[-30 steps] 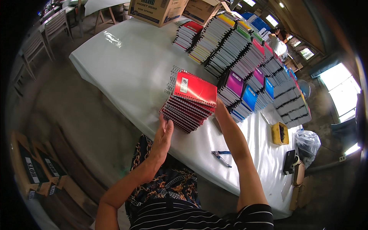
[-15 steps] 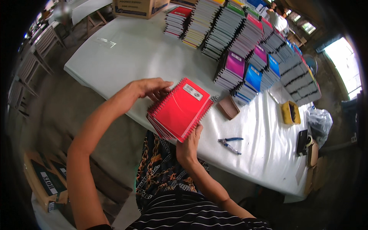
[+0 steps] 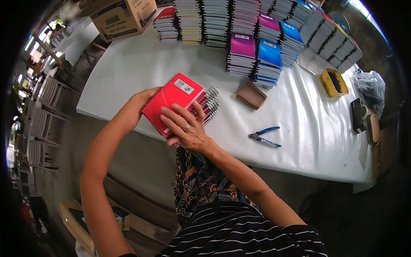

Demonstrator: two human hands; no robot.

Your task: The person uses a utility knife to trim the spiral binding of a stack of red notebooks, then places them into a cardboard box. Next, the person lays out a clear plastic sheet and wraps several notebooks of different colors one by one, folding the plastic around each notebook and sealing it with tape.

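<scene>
Red spiral notebooks (image 3: 173,100), stacked, tilted, coils facing upper right, clamped between left hand (image 3: 143,99) and right hand (image 3: 185,128) fingers.

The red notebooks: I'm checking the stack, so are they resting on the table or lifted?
Lifted: both hands, left hand and right hand, hold the red notebooks above the table's near edge.
</scene>
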